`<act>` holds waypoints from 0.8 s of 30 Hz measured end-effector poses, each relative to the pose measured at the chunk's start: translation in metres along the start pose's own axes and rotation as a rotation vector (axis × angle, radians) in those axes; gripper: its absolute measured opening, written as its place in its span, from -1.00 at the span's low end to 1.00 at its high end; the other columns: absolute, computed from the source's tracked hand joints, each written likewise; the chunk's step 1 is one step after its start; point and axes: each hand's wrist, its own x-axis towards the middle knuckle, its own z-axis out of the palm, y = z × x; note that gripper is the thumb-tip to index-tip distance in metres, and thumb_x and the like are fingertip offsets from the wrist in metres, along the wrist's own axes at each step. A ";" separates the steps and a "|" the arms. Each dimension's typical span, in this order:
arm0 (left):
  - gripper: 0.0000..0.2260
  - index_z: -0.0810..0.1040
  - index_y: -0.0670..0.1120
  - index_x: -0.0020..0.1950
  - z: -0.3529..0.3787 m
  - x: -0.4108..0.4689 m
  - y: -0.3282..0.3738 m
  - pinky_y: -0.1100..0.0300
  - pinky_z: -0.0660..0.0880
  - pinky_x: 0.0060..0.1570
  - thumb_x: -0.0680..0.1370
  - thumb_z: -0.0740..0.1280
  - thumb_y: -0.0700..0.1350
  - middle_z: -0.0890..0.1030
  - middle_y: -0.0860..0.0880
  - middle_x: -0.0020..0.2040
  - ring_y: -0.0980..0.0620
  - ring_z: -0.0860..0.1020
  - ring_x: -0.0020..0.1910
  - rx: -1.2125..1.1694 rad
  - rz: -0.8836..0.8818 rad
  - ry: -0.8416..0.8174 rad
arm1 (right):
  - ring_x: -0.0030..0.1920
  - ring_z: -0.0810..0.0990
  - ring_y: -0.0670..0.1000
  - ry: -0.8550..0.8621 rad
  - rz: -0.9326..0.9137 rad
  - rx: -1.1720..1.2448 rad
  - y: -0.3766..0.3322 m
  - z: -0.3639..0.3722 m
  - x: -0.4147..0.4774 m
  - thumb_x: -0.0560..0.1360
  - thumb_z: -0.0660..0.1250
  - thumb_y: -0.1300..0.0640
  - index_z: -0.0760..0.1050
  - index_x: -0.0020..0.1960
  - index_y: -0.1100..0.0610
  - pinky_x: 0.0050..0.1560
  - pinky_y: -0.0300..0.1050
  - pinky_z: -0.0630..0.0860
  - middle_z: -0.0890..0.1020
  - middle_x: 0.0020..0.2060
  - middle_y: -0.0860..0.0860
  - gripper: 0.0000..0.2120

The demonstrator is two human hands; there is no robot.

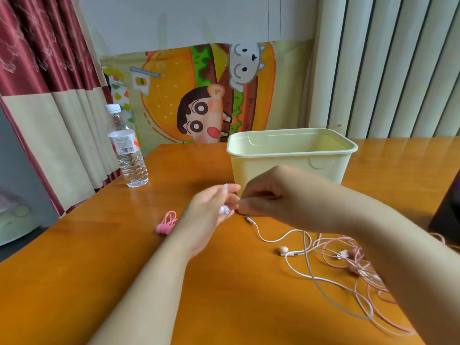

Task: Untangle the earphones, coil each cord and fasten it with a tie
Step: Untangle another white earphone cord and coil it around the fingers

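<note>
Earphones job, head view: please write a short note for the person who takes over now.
Left hand holds a white earbud; right hand has fingers curled beside it, and what they pinch is unclear.
White cord and pink cords lie tangled on the table, right side; pink ties lie left.
Done: nothing coiled or tied.
Left: untangle, coil, tie each cord.

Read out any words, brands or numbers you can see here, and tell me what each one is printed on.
Nothing here is clear enough to quote.
Water bottle label: fine print and a barcode, too small and blurred to read.
Cartoon cloth: pictures only, no words visible.
Yellow bin: no lettering visible.
</note>
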 end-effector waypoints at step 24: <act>-0.76 0.53 -0.10 -0.02 0.007 -0.006 0.026 -0.04 0.63 -0.16 0.65 0.09 -0.08 0.68 -0.03 -0.18 0.04 0.68 -0.18 -0.939 -0.054 0.017 | -0.47 0.42 -0.19 -0.152 0.297 0.243 0.029 0.050 0.014 0.65 0.09 0.07 0.57 0.01 0.12 -0.31 -0.32 0.38 0.52 -0.41 -0.11 -0.71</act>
